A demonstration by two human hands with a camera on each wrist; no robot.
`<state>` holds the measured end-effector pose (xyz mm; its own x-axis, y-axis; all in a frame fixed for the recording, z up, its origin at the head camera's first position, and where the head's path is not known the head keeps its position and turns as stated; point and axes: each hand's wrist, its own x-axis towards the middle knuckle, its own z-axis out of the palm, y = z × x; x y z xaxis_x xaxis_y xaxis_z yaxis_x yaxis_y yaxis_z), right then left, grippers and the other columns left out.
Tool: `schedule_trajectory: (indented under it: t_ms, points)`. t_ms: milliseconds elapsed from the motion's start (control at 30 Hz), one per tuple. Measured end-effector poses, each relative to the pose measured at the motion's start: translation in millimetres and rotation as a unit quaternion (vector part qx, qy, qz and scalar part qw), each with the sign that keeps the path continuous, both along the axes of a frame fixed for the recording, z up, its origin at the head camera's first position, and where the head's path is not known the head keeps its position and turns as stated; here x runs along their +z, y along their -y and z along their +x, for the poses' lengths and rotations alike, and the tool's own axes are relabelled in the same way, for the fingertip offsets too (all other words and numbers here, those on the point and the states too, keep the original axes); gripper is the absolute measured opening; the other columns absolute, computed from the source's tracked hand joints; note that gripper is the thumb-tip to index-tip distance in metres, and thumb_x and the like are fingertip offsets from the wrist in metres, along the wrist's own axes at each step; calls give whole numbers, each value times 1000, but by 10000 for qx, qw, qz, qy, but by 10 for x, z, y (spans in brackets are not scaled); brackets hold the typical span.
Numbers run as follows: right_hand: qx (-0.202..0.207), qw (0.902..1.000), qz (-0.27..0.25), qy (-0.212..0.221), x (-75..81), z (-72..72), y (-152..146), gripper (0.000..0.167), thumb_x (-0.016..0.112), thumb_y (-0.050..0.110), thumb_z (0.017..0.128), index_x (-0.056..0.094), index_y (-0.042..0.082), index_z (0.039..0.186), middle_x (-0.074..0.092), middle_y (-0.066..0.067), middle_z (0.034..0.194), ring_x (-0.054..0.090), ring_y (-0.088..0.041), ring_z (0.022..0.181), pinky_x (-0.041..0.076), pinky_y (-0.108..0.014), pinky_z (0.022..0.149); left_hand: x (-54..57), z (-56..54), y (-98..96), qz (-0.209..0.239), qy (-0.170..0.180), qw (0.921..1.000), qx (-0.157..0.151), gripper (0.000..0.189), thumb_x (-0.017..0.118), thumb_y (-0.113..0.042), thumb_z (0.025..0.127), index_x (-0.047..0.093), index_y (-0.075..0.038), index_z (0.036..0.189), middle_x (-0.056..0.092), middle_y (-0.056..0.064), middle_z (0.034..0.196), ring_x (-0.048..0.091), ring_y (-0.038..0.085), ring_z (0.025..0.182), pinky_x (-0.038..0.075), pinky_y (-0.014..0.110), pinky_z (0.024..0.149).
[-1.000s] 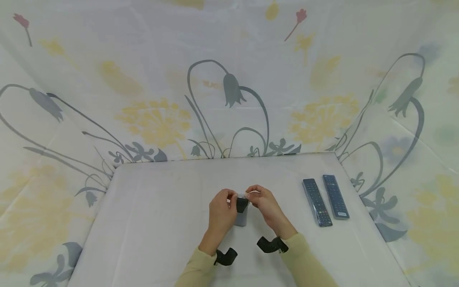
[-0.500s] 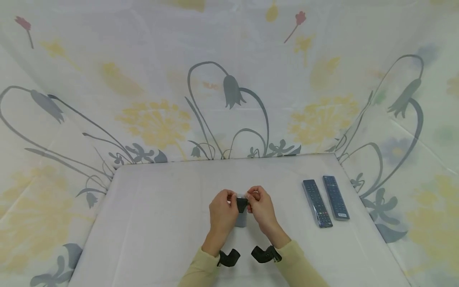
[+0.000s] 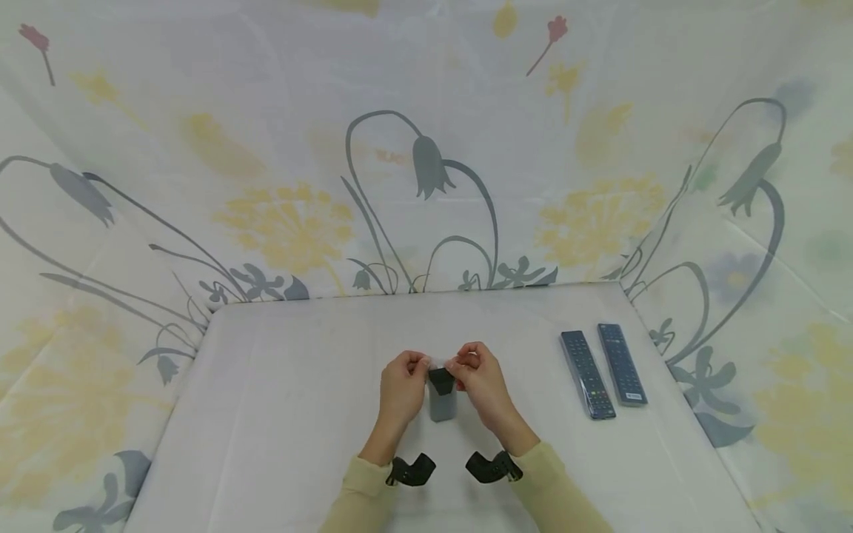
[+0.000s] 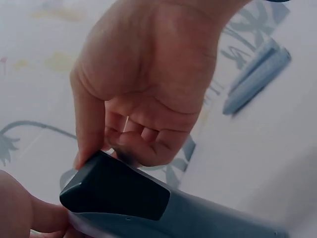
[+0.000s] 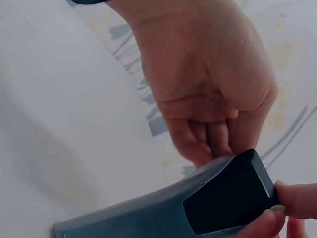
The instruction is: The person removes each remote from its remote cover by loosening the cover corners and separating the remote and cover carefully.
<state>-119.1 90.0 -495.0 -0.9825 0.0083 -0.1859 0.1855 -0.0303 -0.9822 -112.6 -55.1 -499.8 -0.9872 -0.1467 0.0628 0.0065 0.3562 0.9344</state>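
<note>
A grey remote control (image 3: 443,407) with a black far end stands out between the two hands, in the middle of the head view. What looks like clear plastic film (image 3: 437,363) shows whitish at that end. My left hand (image 3: 401,392) pinches at one corner of the black end (image 4: 114,188) with thumb and finger. At the opposite corner my right hand (image 3: 488,386) pinches too, its other fingers curled in the right wrist view. Whether the fingertips grip only the film or also the body is too fine to tell.
Two dark remote controls, a left one (image 3: 588,376) and a right one (image 3: 623,364), lie side by side on the white-covered table (image 3: 300,414), to the right. Both look glossy. Flower-printed cloth (image 3: 286,148) rises behind and at both sides. Each wrist carries a black camera mount (image 3: 412,469).
Both hands stay at the remote's far end. My left hand has shifted slightly left, uncovering more of the grey body. My right fingertips have come left onto the end's corner.
</note>
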Motion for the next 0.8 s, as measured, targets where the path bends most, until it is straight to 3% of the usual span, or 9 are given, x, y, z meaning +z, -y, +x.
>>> schedule_trajectory:
  t_ms: [133,367,500,800]
  points:
    - [48,10000,77,20,31,20,26,22,67,-3,92,48,2,102,64,-7,88,52,-15,70,44,-25,59,-15,-48,40,813,873,9927,-197,16,60,-11,99,67,3,100,66,6,82,57,15,74,49,30,67]
    - [97,9979,-418,484,20,-12,26,18,64,1,93,47,5,97,59,-3,82,48,-12,65,46,-25,60,-32,-131,57,1878,1638,9663,-638,25,53,-12,100,57,8,115,58,4,87,51,14,77,45,31,74]
    - [156,9937,-793,774,2,-46,9,15,62,1,93,47,7,93,55,-3,80,42,-12,61,45,-25,60,-79,-144,66,2466,1689,9521,-640,33,56,-9,97,51,8,125,61,1,86,54,13,76,45,28,74]
    - [154,9800,-1532,1262,-99,-101,-55,12,59,4,96,50,8,90,42,1,71,38,-9,56,38,-23,55,-180,-122,71,2741,1448,9479,-735,30,58,-6,99,56,12,122,59,-5,77,53,9,76,45,25,72]
